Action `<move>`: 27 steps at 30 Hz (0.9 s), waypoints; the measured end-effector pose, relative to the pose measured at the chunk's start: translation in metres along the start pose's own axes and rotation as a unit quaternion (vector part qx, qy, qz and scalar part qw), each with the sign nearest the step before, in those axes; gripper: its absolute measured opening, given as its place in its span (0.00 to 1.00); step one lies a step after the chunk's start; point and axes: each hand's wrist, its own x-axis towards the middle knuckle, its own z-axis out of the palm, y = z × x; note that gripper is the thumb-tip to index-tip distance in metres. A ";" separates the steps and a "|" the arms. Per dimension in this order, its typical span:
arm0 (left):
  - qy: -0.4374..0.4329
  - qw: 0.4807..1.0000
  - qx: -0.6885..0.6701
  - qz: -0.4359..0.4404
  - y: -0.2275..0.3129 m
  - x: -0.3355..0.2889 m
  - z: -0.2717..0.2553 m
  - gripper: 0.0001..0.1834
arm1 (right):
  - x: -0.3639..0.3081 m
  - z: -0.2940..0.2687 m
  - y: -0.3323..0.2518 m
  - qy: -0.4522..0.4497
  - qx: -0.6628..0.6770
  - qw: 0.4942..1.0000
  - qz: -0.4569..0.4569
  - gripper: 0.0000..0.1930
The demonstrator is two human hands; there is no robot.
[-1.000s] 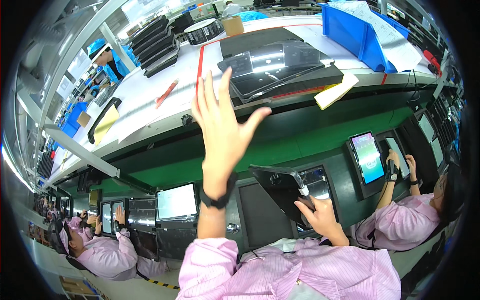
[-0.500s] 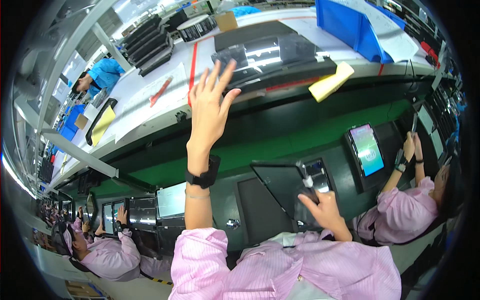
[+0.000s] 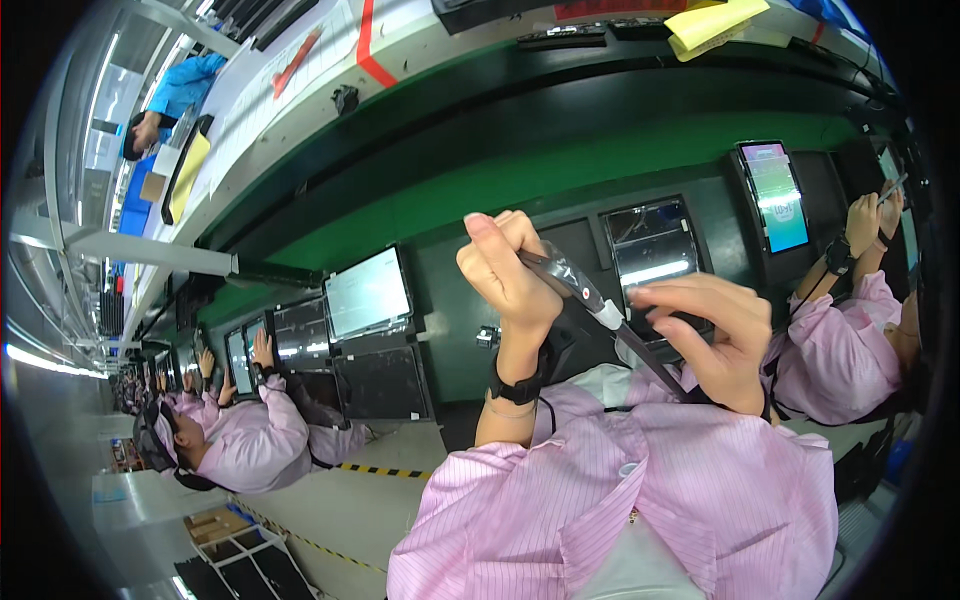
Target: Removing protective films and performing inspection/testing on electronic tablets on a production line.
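Observation:
My left hand point(image 3: 508, 272) is closed round the upper end of a thin black tablet-like panel point(image 3: 648, 360), which is tilted and seen nearly edge-on. Its thumb points up. A small white tab point(image 3: 607, 315) sticks to the panel's edge. Just right of that tab is my right hand point(image 3: 718, 335), its fingers bent and its thumb apart, with nothing visible between them. The panel's lower end runs down toward my chest. Behind it, on the bench, lies a dark glossy tablet point(image 3: 652, 245) in a black tray.
A lit tablet point(image 3: 772, 195) stands to the right, near a co-worker in pink point(image 3: 850, 340). Left of me are a bright screen point(image 3: 368, 292) and a black tray point(image 3: 382, 383). A shelf with a yellow sheet point(image 3: 715, 25) runs above the green-backed bench. Another co-worker point(image 3: 250, 430) sits left.
My left hand has come down from the shelf and taken hold of the panel. My right hand has let go of the panel and opened beside it. The view has tilted downward.

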 end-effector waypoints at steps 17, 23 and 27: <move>-0.075 0.992 0.063 0.076 0.012 -0.001 -0.018 0.27 | 0.018 0.015 -0.014 -0.028 -0.128 0.977 -0.170 0.09; -0.034 0.996 0.057 0.066 0.014 -0.001 -0.009 0.35 | 0.016 0.019 -0.019 0.011 -0.197 0.961 -0.193 0.08; -0.037 0.994 0.075 0.069 0.014 -0.003 -0.008 0.35 | 0.014 0.021 -0.014 0.037 -0.214 0.958 -0.188 0.10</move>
